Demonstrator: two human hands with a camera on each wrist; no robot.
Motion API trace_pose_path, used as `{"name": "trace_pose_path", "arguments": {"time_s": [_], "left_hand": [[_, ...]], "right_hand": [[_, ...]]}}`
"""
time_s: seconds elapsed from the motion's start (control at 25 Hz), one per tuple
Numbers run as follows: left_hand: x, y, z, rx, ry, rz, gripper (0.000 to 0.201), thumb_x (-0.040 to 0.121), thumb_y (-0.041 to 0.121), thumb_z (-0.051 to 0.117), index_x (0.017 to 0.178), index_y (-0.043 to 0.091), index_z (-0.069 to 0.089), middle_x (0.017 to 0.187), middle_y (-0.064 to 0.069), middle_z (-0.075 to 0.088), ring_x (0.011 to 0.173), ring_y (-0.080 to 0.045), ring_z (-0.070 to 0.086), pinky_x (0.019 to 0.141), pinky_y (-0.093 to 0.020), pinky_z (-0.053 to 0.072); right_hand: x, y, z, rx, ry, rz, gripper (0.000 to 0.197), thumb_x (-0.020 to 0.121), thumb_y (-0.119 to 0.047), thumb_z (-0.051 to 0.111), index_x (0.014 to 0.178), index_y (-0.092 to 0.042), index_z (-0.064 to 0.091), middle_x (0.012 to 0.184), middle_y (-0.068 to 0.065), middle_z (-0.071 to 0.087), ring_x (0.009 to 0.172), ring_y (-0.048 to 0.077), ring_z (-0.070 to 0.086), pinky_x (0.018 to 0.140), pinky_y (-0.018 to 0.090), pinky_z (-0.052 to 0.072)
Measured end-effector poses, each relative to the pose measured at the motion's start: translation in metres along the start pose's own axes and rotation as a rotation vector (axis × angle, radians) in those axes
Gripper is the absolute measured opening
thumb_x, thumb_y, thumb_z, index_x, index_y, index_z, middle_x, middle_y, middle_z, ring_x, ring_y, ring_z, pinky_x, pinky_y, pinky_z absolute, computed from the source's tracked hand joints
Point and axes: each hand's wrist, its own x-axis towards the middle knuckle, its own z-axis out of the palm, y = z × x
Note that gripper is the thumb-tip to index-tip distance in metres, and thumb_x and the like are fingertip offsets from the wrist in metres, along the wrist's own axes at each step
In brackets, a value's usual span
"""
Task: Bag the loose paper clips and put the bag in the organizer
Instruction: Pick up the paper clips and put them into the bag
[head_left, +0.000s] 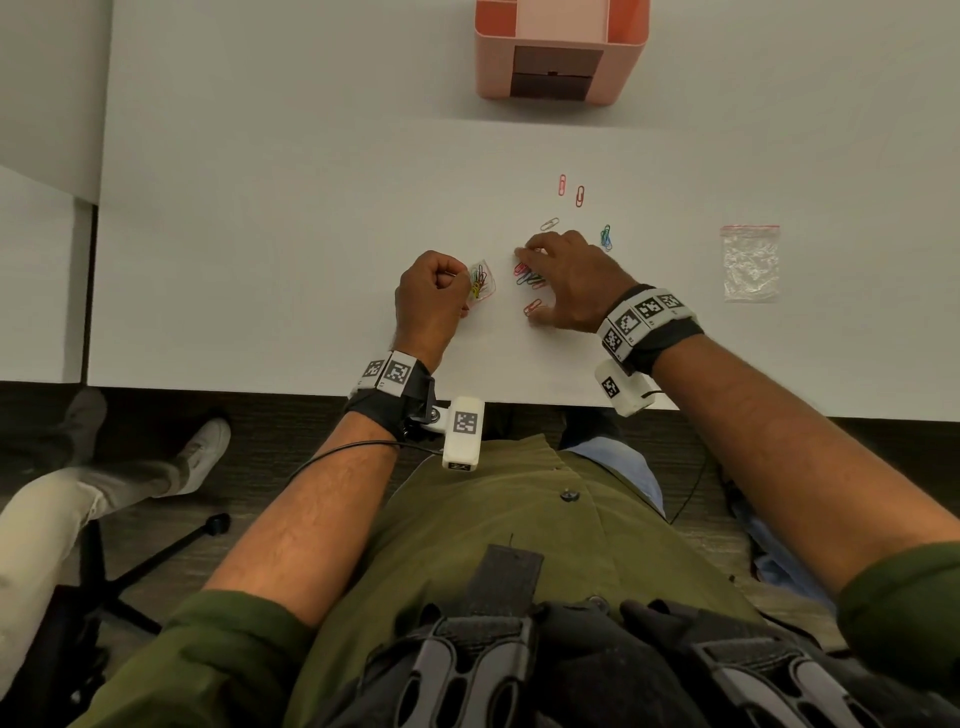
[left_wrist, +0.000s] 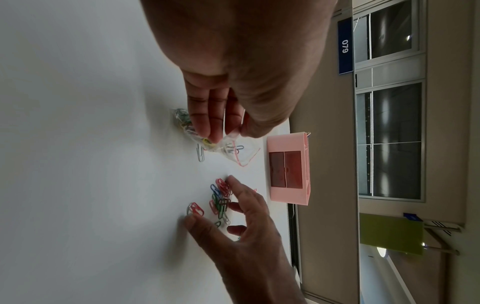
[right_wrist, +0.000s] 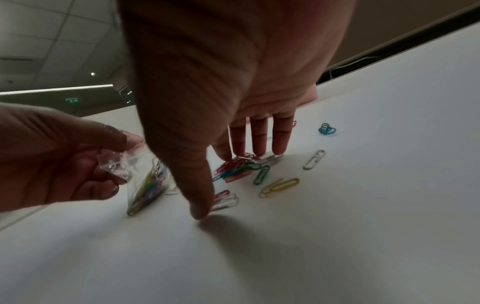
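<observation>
Pinching the small clear bag (head_left: 482, 283) by its mouth, the left hand (head_left: 431, 301) props it on the white table (head_left: 260, 234), probably so clips can drop in. Right hand (head_left: 566, 280) is spread, fingertips on a clip pile (head_left: 527, 278); strays sit around its 12 o'clock, a spare bag (head_left: 751, 264) at 3, the pink organizer (head_left: 558, 49) far off at 12.

Left wrist view: crinkly thin plastic, red zip strip, wire clips already inside.

Right wrist view: fingers straight, thumb planted, raking glossy coated clips together, I'd guess. Nothing actually gripped. A yellow clip (right_wrist: 280, 187) lies apart.
</observation>
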Motion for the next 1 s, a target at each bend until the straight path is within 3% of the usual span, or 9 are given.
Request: {"name": "trace_pose_path", "arguments": {"time_s": [0.12,0.32,0.44,0.6,0.8,1.0], "left_hand": [[-0.001,0.001,0.001,0.005,-0.005,0.0,0.007,0.095,0.012,0.062,0.091,0.016,0.067,0.082,0.002,0.073,0.071,-0.013,0.073,0.062,-0.032,0.06],[-0.002,0.001,0.002,0.006,-0.007,-0.001,0.006,0.095,0.011,0.062,0.092,0.015,0.066,0.084,0.0,0.072,0.073,-0.013,0.073,0.06,-0.03,0.058],[-0.003,0.001,0.002,0.006,-0.007,-0.005,0.006,0.096,0.011,0.062,0.093,0.014,0.066,0.083,0.001,0.072,0.072,-0.013,0.072,0.059,-0.029,0.057],[-0.002,0.003,0.003,0.007,-0.009,-0.01,0.006,0.095,0.012,0.062,0.091,0.015,0.066,0.084,0.0,0.072,0.074,-0.017,0.074,0.06,-0.029,0.057],[-0.002,0.004,0.004,0.01,-0.023,0.003,0.008,0.096,0.012,0.062,0.089,0.016,0.065,0.084,-0.002,0.072,0.072,-0.018,0.073,0.061,-0.032,0.058],[-0.001,0.004,0.006,0.016,-0.027,-0.005,0.01,0.094,0.011,0.062,0.087,0.019,0.065,0.08,-0.001,0.073,0.063,-0.017,0.07,0.06,-0.031,0.056]], "right_hand": [[0.004,0.0,0.005,0.034,0.025,0.029,0.071,0.082,-0.035,0.077,0.143,-0.014,0.049,0.14,0.008,0.048,0.123,0.031,0.044,0.1,0.043,0.045],[0.01,-0.004,0.01,-0.032,0.175,0.068,0.028,0.092,-0.028,0.067,0.117,-0.017,0.072,0.108,0.007,0.067,0.099,0.031,0.058,0.077,0.04,0.048],[0.01,-0.006,0.01,-0.094,0.243,0.092,0.022,0.093,-0.034,0.063,0.102,-0.019,0.075,0.094,0.006,0.069,0.089,0.03,0.06,0.07,0.039,0.047],[0.01,-0.007,0.008,-0.067,0.26,0.143,0.022,0.094,-0.033,0.057,0.1,-0.019,0.073,0.093,0.006,0.069,0.093,0.031,0.059,0.073,0.039,0.044],[0.007,-0.007,0.002,0.232,0.301,0.276,0.019,0.09,-0.032,0.062,0.102,-0.024,0.074,0.096,0.0,0.07,0.098,0.025,0.059,0.082,0.037,0.045],[0.001,-0.013,-0.009,0.685,0.352,0.346,0.013,0.089,-0.018,0.066,0.099,-0.015,0.074,0.089,-0.003,0.07,0.081,0.013,0.065,0.079,0.029,0.054]]}}
